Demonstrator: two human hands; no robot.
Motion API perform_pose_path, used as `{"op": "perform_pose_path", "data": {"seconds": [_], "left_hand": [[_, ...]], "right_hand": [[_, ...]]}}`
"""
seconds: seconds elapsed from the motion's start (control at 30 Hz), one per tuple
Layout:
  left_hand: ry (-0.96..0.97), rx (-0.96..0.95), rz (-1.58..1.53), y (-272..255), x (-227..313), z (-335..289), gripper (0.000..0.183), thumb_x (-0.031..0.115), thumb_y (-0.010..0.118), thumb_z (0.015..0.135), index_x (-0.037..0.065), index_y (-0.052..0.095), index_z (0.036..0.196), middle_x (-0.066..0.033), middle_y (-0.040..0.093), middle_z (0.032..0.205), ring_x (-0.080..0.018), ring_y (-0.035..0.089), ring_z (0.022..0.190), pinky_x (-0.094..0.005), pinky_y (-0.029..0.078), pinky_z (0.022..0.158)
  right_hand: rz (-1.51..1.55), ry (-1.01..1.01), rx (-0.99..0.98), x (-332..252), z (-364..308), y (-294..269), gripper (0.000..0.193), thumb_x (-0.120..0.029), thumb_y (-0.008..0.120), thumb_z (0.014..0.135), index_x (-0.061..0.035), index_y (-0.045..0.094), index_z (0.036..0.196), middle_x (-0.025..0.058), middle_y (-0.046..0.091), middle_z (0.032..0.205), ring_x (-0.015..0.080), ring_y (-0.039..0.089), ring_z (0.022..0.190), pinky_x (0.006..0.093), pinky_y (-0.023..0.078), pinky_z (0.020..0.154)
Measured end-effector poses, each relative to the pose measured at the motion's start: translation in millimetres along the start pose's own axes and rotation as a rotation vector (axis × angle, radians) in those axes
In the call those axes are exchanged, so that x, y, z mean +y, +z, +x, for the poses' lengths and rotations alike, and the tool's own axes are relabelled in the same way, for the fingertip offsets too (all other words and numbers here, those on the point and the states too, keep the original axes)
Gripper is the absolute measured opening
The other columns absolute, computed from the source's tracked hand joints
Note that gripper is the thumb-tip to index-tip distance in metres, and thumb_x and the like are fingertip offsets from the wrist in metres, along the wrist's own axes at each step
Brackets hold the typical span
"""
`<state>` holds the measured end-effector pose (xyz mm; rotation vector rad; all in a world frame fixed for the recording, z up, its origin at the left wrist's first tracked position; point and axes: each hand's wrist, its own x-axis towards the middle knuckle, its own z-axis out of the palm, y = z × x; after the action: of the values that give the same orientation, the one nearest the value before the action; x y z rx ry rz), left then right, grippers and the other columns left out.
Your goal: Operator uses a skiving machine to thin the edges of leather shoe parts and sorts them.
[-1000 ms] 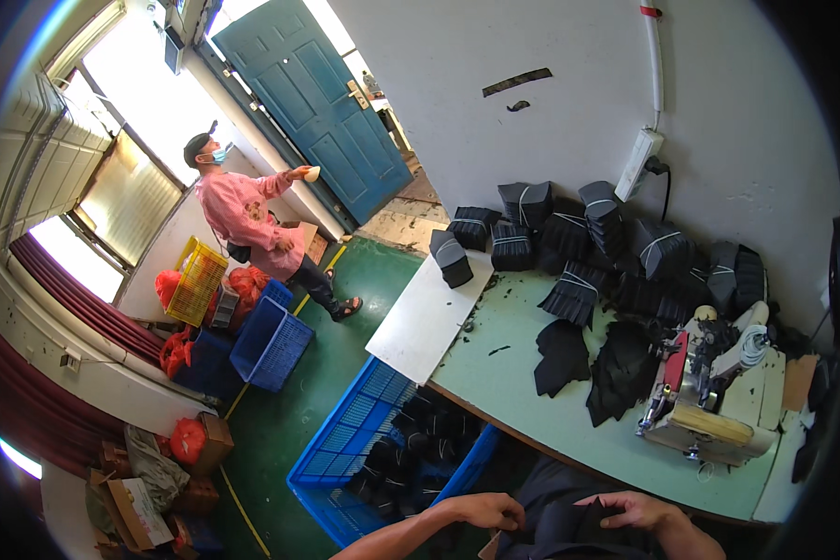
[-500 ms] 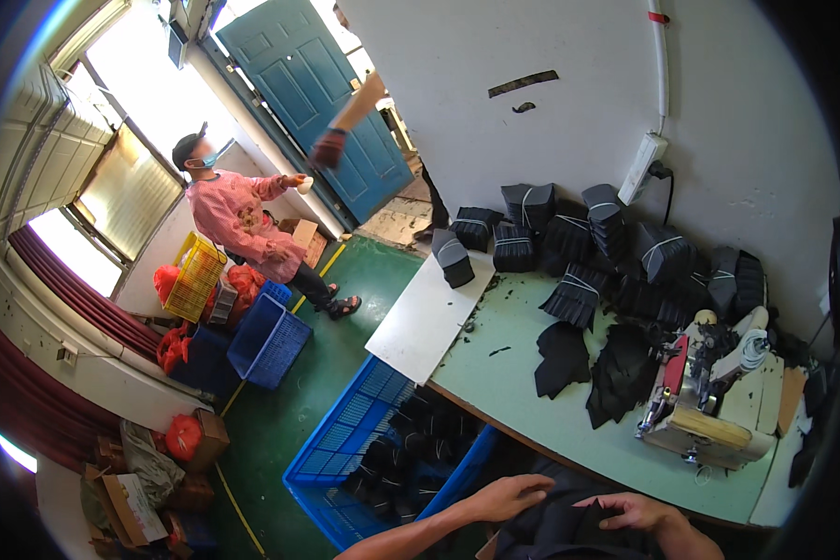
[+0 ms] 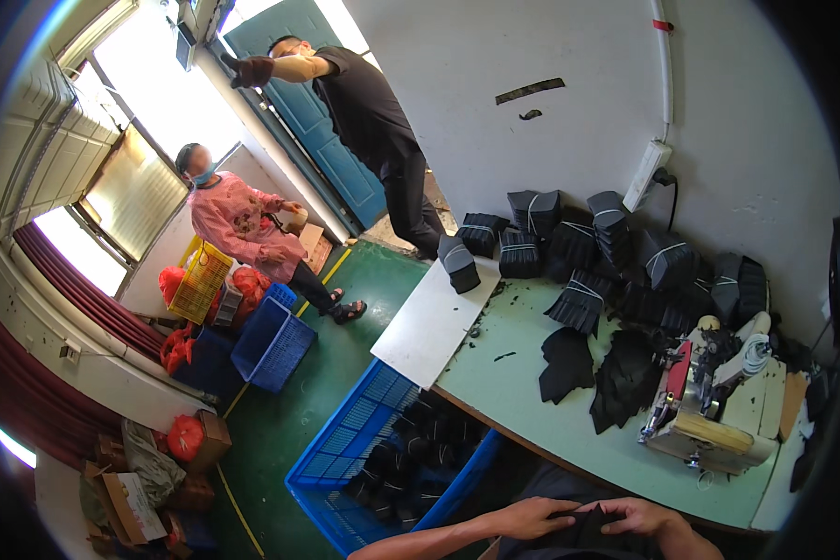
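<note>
On the tabletop [image 3: 504,375], far-edge bundles [image 3: 533,217] sit tied, loose pieces [image 3: 567,364] untied. Right hand [image 3: 637,517] pinches black material [image 3: 583,535]; left hand [image 3: 536,517] is half-curled, hold unclear.

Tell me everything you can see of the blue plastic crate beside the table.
The blue, open-topped plastic crate has lattice-like side walls and sits slanted in view. It stands left of the pale green tabletop, near the flat white board. Black bundles with pale ties lie inside. The left forearm overlaps its near edge in view. Its base is hidden; contact with board, tabletop or forearm cannot be told.
</note>
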<state>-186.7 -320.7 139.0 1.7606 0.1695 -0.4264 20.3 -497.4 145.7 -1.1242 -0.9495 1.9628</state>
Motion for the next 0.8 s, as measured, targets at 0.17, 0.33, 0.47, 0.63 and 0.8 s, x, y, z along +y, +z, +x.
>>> {"op": "perform_pose_path", "data": {"seconds": [0.17, 0.33, 0.47, 0.63, 0.8], "left_hand": [[-0.012, 0.018, 0.043, -0.2, 1.9, 0.0, 0.049, 0.037, 0.05, 0.1, 0.003, 0.054, 0.134, -0.0243, 0.063, 0.12, -0.0411, 0.059, 0.111, -0.0421, 0.045, 0.097], [-0.019, 0.023, 0.057, 0.6, 2.3, -0.3, 0.049, 0.038, 0.052, 0.098, 0.004, 0.055, 0.133, -0.0239, 0.064, 0.118, -0.0413, 0.06, 0.109, -0.0432, 0.046, 0.095], [-0.053, 0.01, 0.08, 2.1, -0.6, 2.1, 0.048, 0.04, 0.051, 0.098, 0.005, 0.058, 0.13, -0.0233, 0.066, 0.114, -0.0413, 0.061, 0.105, -0.044, 0.047, 0.092], [-0.012, 0.014, 0.088, 3.0, -4.1, 3.1, 0.046, 0.04, 0.051, 0.098, 0.006, 0.059, 0.127, -0.023, 0.067, 0.11, -0.0407, 0.062, 0.102, -0.0448, 0.048, 0.09], [-0.009, 0.059, 0.108, 6.6, -10.9, 5.0, 0.041, 0.037, 0.052, 0.098, 0.005, 0.061, 0.121, -0.0221, 0.066, 0.106, -0.0412, 0.061, 0.101, -0.046, 0.047, 0.089]], "right_hand": [[0.021, 0.046, 0.01, -6.7, 0.1, 3.2, 0.052, -0.009, 0.064, 0.092, -0.0079, 0.049, 0.142, 0.0047, 0.049, 0.143, 0.0161, 0.038, 0.134, 0.0369, 0.022, 0.115], [-0.039, -0.055, 0.004, -1.6, 1.9, 0.6, 0.039, -0.01, 0.065, 0.092, -0.0069, 0.055, 0.129, 0.005, 0.045, 0.144, 0.0163, 0.037, 0.133, 0.0377, 0.023, 0.115], [-0.103, -0.071, -0.002, 2.2, 1.9, -3.5, 0.018, -0.012, 0.067, 0.091, -0.0058, 0.053, 0.1, 0.0063, 0.046, 0.142, 0.0174, 0.04, 0.127, 0.0377, 0.026, 0.111], [-0.139, -0.082, 0.025, -2.7, 1.3, -0.2, 0.021, -0.013, 0.067, 0.091, -0.0074, 0.046, 0.091, 0.0084, 0.046, 0.142, 0.018, 0.041, 0.124, 0.0376, 0.028, 0.108], [-0.163, -0.099, 0.02, -13.2, 0.7, 2.4, 0.02, -0.012, 0.066, 0.091, -0.0072, 0.046, 0.091, 0.0091, 0.045, 0.144, 0.0184, 0.041, 0.126, 0.0387, 0.027, 0.11]]}}
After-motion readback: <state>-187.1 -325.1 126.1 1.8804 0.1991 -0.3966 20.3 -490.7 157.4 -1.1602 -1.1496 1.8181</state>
